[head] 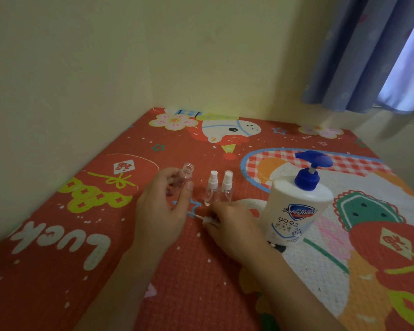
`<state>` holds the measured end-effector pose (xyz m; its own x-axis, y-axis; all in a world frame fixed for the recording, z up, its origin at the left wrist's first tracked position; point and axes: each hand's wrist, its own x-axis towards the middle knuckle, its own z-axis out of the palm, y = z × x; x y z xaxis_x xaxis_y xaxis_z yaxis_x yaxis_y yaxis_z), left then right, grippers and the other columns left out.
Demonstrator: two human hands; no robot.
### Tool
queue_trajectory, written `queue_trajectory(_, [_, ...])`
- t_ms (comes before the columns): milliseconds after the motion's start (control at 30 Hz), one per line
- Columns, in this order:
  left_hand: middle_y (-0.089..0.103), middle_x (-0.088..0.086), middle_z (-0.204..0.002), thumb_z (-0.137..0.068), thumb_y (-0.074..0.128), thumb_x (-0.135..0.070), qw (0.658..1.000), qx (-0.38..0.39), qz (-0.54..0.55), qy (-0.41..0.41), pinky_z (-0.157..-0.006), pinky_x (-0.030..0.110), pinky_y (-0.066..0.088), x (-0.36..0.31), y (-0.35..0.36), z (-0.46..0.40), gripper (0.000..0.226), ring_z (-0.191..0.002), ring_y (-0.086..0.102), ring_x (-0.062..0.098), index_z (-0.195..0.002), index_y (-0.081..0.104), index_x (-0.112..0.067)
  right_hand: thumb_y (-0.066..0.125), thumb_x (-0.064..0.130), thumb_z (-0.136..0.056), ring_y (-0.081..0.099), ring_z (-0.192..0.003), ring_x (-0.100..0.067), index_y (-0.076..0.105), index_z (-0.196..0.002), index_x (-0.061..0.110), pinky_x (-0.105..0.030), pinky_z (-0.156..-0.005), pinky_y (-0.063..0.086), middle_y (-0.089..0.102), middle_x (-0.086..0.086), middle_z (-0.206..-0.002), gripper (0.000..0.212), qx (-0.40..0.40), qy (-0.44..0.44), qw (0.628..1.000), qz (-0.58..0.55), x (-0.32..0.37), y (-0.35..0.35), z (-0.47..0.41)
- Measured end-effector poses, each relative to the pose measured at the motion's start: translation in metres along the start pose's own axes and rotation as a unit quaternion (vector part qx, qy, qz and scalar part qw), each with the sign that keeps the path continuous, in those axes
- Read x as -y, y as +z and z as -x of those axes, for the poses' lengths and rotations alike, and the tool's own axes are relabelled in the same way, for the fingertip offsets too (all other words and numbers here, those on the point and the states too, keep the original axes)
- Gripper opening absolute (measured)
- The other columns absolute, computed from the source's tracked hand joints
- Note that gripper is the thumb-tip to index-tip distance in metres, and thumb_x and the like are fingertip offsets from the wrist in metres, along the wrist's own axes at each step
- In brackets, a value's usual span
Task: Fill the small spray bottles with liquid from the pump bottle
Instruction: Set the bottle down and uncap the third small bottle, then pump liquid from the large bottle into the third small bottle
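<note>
1. The left hand (163, 209) grips an uncapped clear spray bottle (182, 179), well to the left of the pump bottle (299, 206), tilted with its open mouth up and away from the person
2. The right hand (232, 225) rests low on the patterned mat (189, 271), just left of the pump bottle's base, fingers curled round the removed spray head (206, 219), whose thin dip tube points left across the mat
3. Two more small spray bottles (219, 189), both capped in white, stand upright side by side between the open bottle and the pump bottle, just beyond the right hand
4. The step in hand looks like setting the spray head down so the right hand is free to work the pump
5. To do it well, lay the head clear of the pump bottle's nozzle path, where neither hand will knock it
6. Then bring the open bottle right under the blue pump spout (301, 155), mouth level and touching or just below the outlet, since the neck is narrow
7. Press the pump slowly in short strokes; thick soap may bridge the mouth and spill
8. Mind the two capped bottles: they look light and easy to tip
</note>
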<state>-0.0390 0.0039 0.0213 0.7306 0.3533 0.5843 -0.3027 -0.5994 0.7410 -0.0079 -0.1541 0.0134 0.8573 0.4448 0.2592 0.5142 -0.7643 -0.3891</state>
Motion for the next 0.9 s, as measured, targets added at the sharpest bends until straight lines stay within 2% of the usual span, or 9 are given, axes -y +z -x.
queue_trajectory(67, [0.068,-0.01,-0.102,-0.093,0.07,-0.027,1.0,0.003,0.004,0.003,-0.078,0.015,0.047,-0.001,0.001,0.0,0.028,-0.091,0.065,0.007,-0.11,0.052,-0.04,0.061,0.025,-0.09,0.062,-0.084,-0.019,0.066,-0.093,0.016,-0.04,-0.071,0.053,0.067,0.0,-0.094,0.01,-0.003,-0.009,1.0,0.001,-0.001,-0.001,0.0])
queue_trajectory(200, [0.069,-0.007,-0.104,-0.092,0.07,-0.029,1.0,0.001,0.005,0.005,-0.079,0.015,0.046,0.0,0.003,0.0,0.024,-0.092,0.065,0.01,-0.112,0.057,-0.031,0.061,0.03,-0.093,0.061,-0.099,-0.022,0.068,-0.11,0.017,-0.043,-0.076,0.054,0.068,0.0,-0.109,0.022,-0.044,-0.022,0.999,-0.001,0.003,-0.009,0.0])
queue_trajectory(300, [0.069,-0.008,-0.104,-0.092,0.07,-0.028,1.0,-0.004,0.013,0.0,-0.079,0.017,0.047,-0.002,0.004,-0.001,0.023,-0.092,0.065,0.012,-0.112,0.058,-0.031,0.059,0.024,-0.095,0.065,-0.085,-0.025,0.071,-0.105,0.013,-0.045,-0.069,0.054,0.072,-0.004,-0.097,0.018,-0.125,-0.047,0.99,-0.038,0.01,-0.019,0.001])
queue_trajectory(367, [0.068,-0.013,-0.102,-0.093,0.07,-0.028,1.0,-0.003,0.018,0.002,-0.079,0.018,0.048,-0.006,0.003,0.0,0.028,-0.092,0.065,0.009,-0.11,0.053,-0.043,0.057,0.023,-0.094,0.065,-0.074,-0.023,0.072,-0.096,0.013,-0.044,-0.061,0.054,0.071,-0.003,-0.083,0.018,-0.181,-0.068,0.979,-0.06,0.014,-0.026,0.001])
queue_trajectory(433, [0.067,-0.016,-0.101,-0.093,0.069,-0.029,1.0,0.003,0.021,0.006,-0.079,0.019,0.05,-0.012,0.004,0.0,0.033,-0.093,0.065,0.005,-0.106,0.048,-0.051,0.055,0.025,-0.094,0.064,-0.07,-0.021,0.074,-0.096,0.014,-0.043,-0.058,0.054,0.071,-0.001,-0.08,0.022,-0.229,-0.082,0.968,-0.064,0.016,-0.034,0.002])
queue_trajectory(600, [0.068,-0.017,-0.1,-0.093,0.066,-0.038,0.999,0.021,0.043,0.008,-0.078,0.016,0.05,-0.025,0.012,0.001,0.023,-0.092,0.066,0.001,-0.105,0.051,-0.05,0.062,0.016,-0.093,0.062,-0.074,-0.017,0.076,-0.1,0.01,-0.036,-0.064,0.053,0.072,0.0,-0.084,0.016,-0.326,-0.127,0.935,-0.055,0.013,-0.054,0.006])
queue_trajectory(767, [0.069,-0.019,-0.092,-0.094,0.066,-0.039,0.996,0.043,0.071,0.012,-0.074,0.017,0.051,-0.042,0.024,0.004,0.013,-0.087,0.067,0.003,-0.103,0.057,-0.041,0.068,0.009,-0.092,0.063,-0.077,-0.018,0.077,-0.097,0.006,-0.032,-0.068,0.052,0.073,-0.002,-0.086,0.011,-0.381,-0.158,0.91,-0.041,0.002,-0.065,0.017])
queue_trajectory(900, [0.067,-0.025,-0.096,-0.092,0.063,-0.044,0.993,0.069,0.093,0.014,-0.072,0.02,0.053,-0.058,0.033,0.005,0.01,-0.085,0.067,0.001,-0.099,0.056,-0.047,0.071,0.012,-0.093,0.064,-0.077,-0.02,0.078,-0.091,0.006,-0.03,-0.073,0.051,0.075,-0.002,-0.085,0.01,-0.423,-0.182,0.887,-0.032,-0.003,-0.082,0.024])
